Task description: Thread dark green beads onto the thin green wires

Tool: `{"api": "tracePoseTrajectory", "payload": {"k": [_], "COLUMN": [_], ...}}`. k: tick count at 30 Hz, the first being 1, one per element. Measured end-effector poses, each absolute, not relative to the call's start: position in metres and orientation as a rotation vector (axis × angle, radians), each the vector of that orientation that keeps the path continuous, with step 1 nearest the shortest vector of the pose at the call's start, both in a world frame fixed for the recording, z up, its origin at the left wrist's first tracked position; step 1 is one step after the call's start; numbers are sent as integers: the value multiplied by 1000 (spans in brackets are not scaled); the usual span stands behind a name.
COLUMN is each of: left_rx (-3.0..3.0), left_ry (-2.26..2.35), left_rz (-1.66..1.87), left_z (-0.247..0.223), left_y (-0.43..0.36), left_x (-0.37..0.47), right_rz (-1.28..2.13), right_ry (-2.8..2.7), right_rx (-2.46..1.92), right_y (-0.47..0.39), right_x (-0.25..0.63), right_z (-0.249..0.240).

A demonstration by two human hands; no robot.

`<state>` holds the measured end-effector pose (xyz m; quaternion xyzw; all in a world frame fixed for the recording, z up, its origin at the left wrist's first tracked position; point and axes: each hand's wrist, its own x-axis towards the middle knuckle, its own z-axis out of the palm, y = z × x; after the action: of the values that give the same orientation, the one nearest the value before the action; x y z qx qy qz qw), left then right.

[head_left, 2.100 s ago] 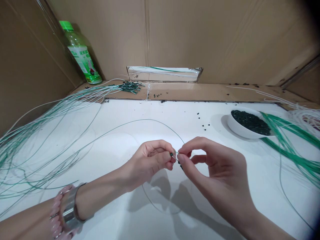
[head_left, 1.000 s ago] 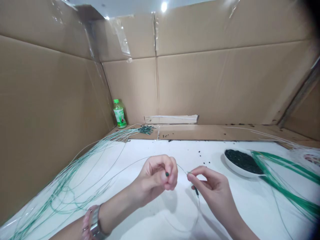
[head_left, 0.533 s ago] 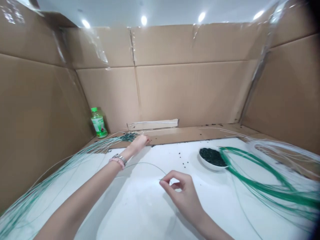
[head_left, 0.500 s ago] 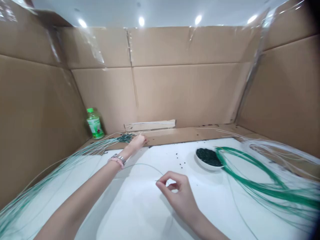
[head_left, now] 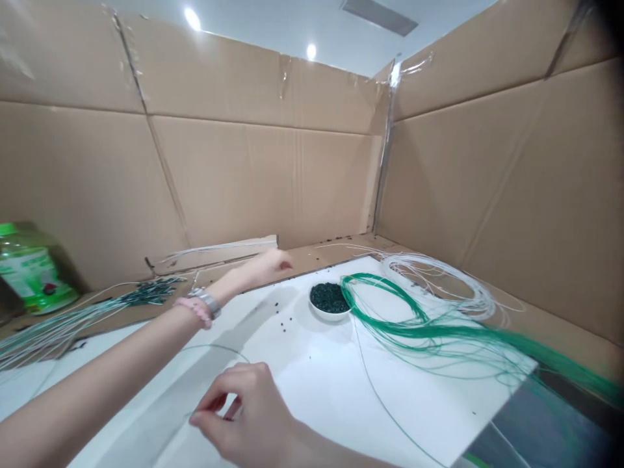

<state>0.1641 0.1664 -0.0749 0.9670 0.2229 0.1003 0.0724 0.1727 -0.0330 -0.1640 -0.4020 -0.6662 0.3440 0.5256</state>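
My right hand (head_left: 251,409) pinches a thin green wire (head_left: 219,346) between thumb and forefinger, low over the white board (head_left: 336,364). Behind my right hand the wire curves up and leftward until my left forearm hides it. My left hand (head_left: 273,263) reaches out over the far edge of the board, its fingers curled closed; anything in them is hidden. To its right stands a white bowl (head_left: 332,317) filled with small dark beads (head_left: 329,297). Several loose beads (head_left: 284,324) lie on the board between the hands and the bowl.
A coil of green wire (head_left: 419,325) lies beside the bowl, with a white wire coil (head_left: 458,279) behind it. At left are a bundle of beaded wires (head_left: 146,292) and a green bottle (head_left: 34,276). Cardboard walls (head_left: 234,169) enclose the back and right.
The view has turned to the right. My left hand has moved right, away from the bundle of beaded wires and toward the bowl. My right hand keeps its pinch on the green wire.
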Motion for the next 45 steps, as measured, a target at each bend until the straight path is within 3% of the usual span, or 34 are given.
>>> {"api": "tracePoseTrajectory", "payload": {"k": [4,9,18,29,40,45], "left_rx": [3017,3082,3065,2801,1924,1283], "left_ry": [400,376,481,506,585,337], "left_rz": [-73,-431,-497,184,1304,1437], "left_z": [-79,-100,-100,-88,-43,-23], "left_y": [135,121,114,124,60,25], "left_x": [233,266,263,238,57,27], "right_rz": [804,834,838,874,935,829], "right_ry": [-1686,-1744,-1734,-1682,-1352,-1313], "right_rx": [-1000,-1096,-1060,-1044,-923,-758], "right_y": [-31,-30,-33,-34,-28,-17], "right_x": [173,174,177,181,189,175], "right_z": [-171,-174,-169,-159,-118,-65]}}
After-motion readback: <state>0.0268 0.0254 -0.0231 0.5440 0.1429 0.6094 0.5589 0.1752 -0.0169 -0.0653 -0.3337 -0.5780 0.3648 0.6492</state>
